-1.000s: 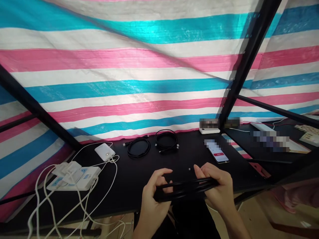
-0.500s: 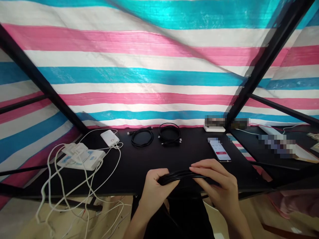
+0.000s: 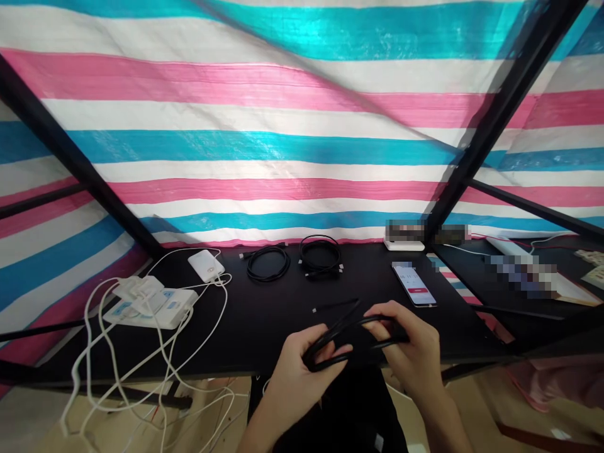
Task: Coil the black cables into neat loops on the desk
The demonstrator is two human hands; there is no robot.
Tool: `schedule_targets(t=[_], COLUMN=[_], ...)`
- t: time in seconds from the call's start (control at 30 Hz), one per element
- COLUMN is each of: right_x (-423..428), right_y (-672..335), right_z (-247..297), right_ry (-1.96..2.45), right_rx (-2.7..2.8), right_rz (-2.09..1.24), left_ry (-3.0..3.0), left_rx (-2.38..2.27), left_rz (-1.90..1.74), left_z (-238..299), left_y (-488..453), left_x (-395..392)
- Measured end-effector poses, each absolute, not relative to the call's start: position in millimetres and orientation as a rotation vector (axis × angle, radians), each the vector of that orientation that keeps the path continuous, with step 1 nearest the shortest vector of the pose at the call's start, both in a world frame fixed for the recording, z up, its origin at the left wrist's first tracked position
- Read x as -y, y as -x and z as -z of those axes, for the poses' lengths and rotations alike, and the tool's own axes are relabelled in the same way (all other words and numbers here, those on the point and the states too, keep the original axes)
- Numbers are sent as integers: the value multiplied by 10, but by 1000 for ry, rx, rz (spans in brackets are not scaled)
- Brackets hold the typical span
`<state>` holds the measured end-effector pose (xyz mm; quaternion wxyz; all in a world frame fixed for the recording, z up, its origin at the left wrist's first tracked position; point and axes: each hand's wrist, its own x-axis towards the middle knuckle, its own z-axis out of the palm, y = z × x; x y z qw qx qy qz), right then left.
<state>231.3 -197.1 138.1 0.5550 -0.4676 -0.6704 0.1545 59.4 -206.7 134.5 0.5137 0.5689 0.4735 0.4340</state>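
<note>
A black cable hangs in loose loops between my two hands over the near edge of the black table. My left hand pinches the left end of the loops. My right hand is closed on the right end of the loops. One free end of the cable, with its plug, sticks out to the left above the loops. Two coiled black cables lie side by side at the back of the table.
A phone with a lit screen lies right of my hands. A white power strip with plugs, a white power bank and trailing white wires sit at the left. A striped tarp and slanting black poles stand behind; a second table is at the right.
The stretched, flat bundle of cable has loosened into open loops and one end now sticks out to the left. My hands have drawn closer together. The camera has tilted down slightly.
</note>
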Motion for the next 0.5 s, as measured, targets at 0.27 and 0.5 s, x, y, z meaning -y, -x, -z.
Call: schedule_targets(t=[0.27,0.5], right_x=[1912,1918], right_y=[-2254,-2071], right_z=[-1287,-1080], right_ry=[1052,513], right_rx=[1394,946], right_rz=[-964,-1531], left_ry=[-854,-693], left_rx=[-1315,-1286], left_rz=[-1635,-1712], left_z=[-1227,-1312], left_y=[-457,-511], left_x=[1987,1971])
